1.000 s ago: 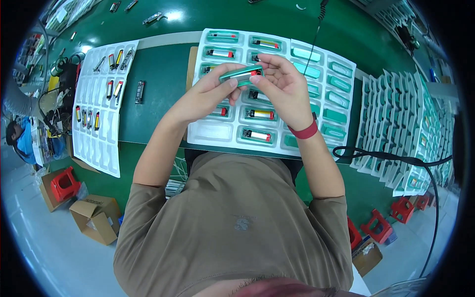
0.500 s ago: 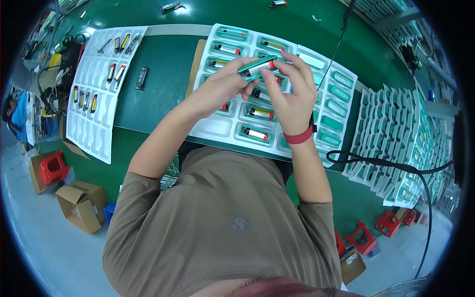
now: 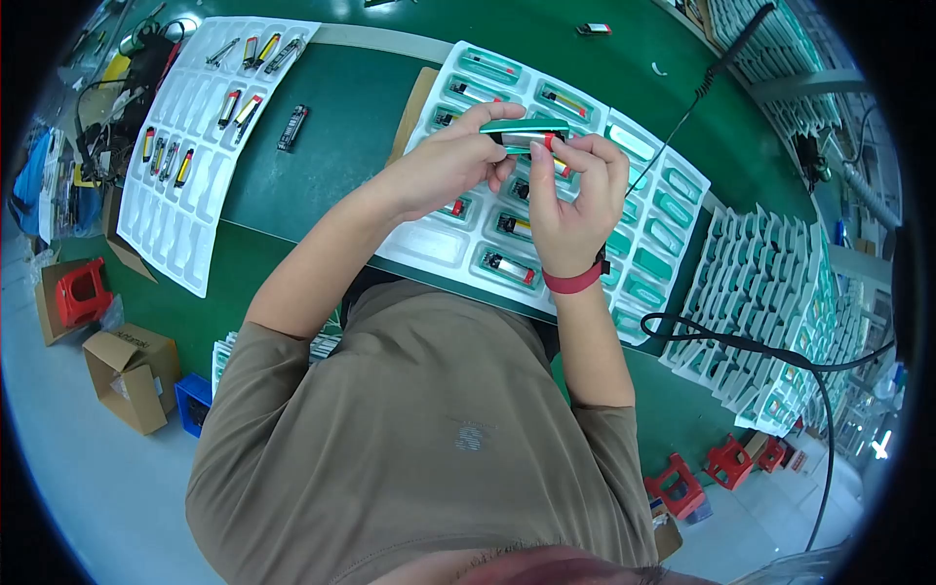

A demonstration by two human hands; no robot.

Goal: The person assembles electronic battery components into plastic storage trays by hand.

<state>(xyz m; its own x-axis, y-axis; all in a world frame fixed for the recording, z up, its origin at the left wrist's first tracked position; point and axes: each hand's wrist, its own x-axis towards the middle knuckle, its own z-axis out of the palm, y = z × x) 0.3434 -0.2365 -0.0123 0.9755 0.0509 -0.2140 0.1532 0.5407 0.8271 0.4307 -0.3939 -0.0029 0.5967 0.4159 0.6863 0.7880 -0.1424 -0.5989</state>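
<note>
Above a white moulded tray, both hands are closed around one small assembly. It is a green half-shell casing with a silver cylindrical cell that has a red end. My left hand grips the casing at its left end. With thumb and fingers, my right hand pinches the right end, by the red cap. The wrist below wears a red band. In the tray's compartments lie green shells with similar cells, such as the silver and red one nearest me. My hands hide the tray's middle.
Green shells fill a second tray on the right. Beyond it stand stacked trays and a black cable. At the left, another white tray holds several cells; a dark cylindrical part lies on the green table.
The casing has turned from a slant to nearly level. My right fingers, more spread before, have closed in at its red end. The whole view has shifted slightly.
</note>
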